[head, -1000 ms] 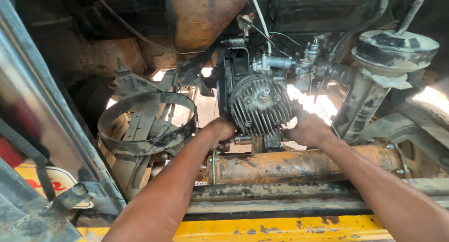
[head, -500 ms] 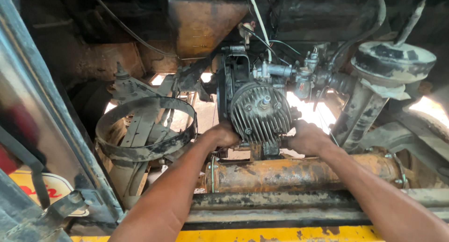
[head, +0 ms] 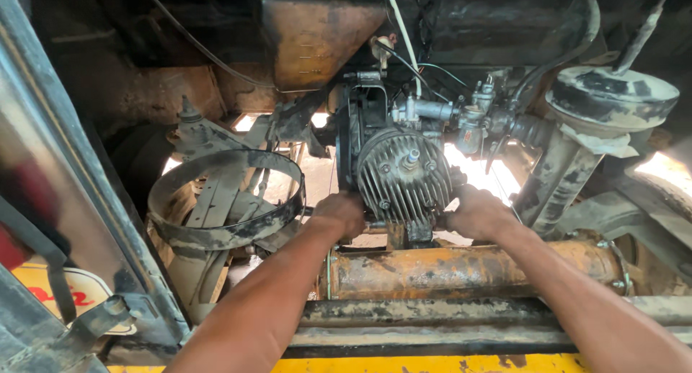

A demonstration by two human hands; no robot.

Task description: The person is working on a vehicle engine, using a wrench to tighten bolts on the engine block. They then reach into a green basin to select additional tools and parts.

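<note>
A small dark engine with a round finned cylinder head (head: 405,175) sits in the middle of a vehicle's rear bay. My left hand (head: 339,216) is closed against the engine's lower left side, fingers tucked under it. On the lower right side, my right hand (head: 477,213) grips below the fins. What the fingertips hold is hidden behind the engine. A carburettor (head: 472,121) with hoses is attached at the upper right of the engine.
A rusty yellow crossbar (head: 461,271) runs below the engine. An open metal strap ring (head: 223,232) on a bracket stands at the left. A rusty tank (head: 317,38) hangs above, and a dirty round canister (head: 613,99) sits at the right. A yellow body edge (head: 375,364) is nearest me.
The view has shifted slightly closer and to the right. Both hands stay at the engine's lower sides, with the left hand pressed a little further under it.
</note>
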